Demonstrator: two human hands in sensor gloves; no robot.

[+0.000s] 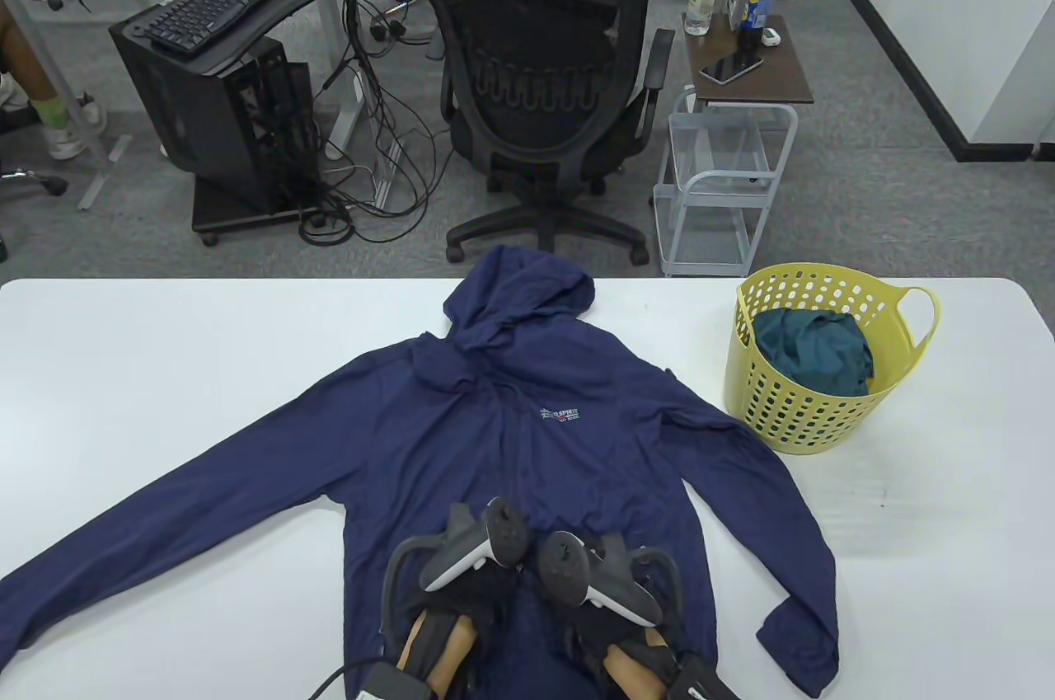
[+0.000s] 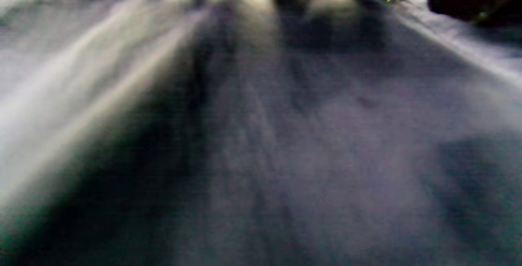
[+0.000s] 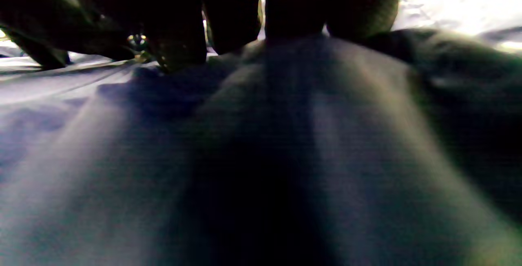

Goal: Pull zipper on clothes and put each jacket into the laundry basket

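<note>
1. Navy jacket (image 1: 527, 436) lies flat, front up, sleeves spread, mid tabletop (image 1: 165, 370), hood toward far edge
2. Left hand (image 1: 461, 601) & right hand (image 1: 610, 609) side by side on jacket's near hem; finger state – can't tell, trackers cover them, wrist views blurred
3. Yellow basket (image 1: 816, 403) far right, holds teal garment (image 1: 812, 354)

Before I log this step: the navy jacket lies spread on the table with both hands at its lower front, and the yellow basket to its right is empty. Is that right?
Not quite: in the table view the yellow basket already holds a teal garment. The rest stands: the navy jacket lies spread out, with the left hand and right hand at its lower front.
</note>
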